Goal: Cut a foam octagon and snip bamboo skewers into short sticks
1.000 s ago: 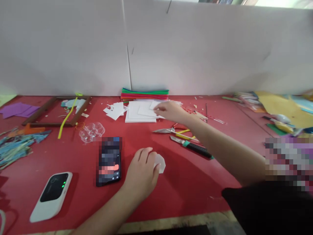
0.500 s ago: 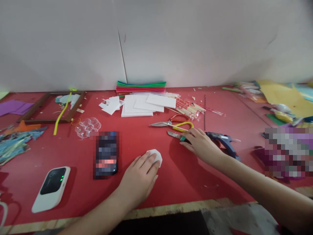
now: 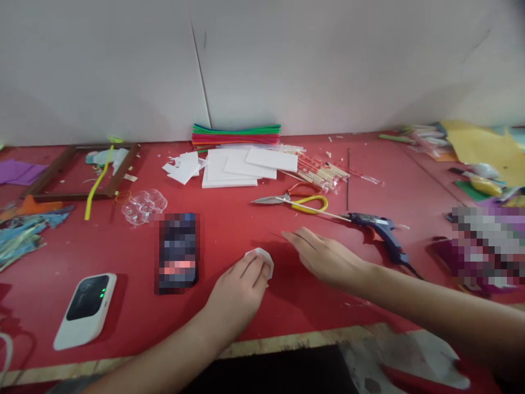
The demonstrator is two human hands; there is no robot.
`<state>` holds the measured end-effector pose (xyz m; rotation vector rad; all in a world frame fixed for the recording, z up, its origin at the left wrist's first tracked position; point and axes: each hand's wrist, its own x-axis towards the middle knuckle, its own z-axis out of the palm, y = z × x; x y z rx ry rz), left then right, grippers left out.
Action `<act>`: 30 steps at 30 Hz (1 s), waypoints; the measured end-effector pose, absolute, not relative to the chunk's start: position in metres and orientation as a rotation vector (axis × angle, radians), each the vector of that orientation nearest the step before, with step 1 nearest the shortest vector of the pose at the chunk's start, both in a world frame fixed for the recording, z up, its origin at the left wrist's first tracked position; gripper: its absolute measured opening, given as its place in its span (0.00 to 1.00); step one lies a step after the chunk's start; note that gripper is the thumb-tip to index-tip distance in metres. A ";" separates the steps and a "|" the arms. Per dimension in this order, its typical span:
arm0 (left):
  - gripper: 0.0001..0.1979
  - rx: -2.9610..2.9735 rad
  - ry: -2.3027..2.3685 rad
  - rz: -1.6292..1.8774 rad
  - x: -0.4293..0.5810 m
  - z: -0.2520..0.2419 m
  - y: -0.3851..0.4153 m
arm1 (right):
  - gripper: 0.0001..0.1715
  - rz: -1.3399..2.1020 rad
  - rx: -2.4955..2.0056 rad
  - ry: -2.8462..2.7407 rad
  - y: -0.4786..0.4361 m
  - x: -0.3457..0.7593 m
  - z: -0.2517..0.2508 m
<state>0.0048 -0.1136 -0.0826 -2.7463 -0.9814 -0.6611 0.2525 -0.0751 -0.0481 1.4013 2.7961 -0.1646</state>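
My left hand is closed round a small white piece on the red table, its fingers over the lower part. To the right, my right hand is raised a little, its fingers pressed together round a craft knife mostly hidden by the hand; a thin dark blade tip points left towards the white piece. Scissors with red and yellow handles lie beyond the hands, a thin stick across them. A blue glue gun rests beyond my right forearm.
White sheets, coloured pipe cleaners and bundled sticks lie near the wall. On the left are a pixelated phone, a white device, a clear flower-shaped case and a brown frame. Yellow sheets lie far right.
My right hand has picked up the craft knife from beside the scissors and moved left and nearer. My left hand's fingers have curled more over the white piece. The view has shifted slightly.
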 end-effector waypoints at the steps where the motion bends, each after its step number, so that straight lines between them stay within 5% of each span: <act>1: 0.13 -2.755 -0.986 -0.637 0.005 -0.081 -0.113 | 0.29 -0.258 1.422 2.785 -0.076 0.249 -0.047; 6: 0.13 -2.785 -1.040 -0.555 0.006 -0.076 -0.114 | 0.36 -0.561 1.380 2.704 -0.078 0.234 -0.044; 10: 0.14 -2.763 -1.005 -0.567 0.006 -0.077 -0.113 | 0.32 -0.695 1.398 2.623 -0.079 0.225 -0.036; 15: 0.13 -2.779 -0.998 -0.590 0.007 -0.080 -0.112 | 0.24 -0.698 1.314 2.639 -0.077 0.221 -0.028; 30: 0.18 -2.872 -1.019 -0.620 0.007 -0.072 -0.110 | 0.25 -0.633 1.233 2.692 -0.070 0.224 -0.023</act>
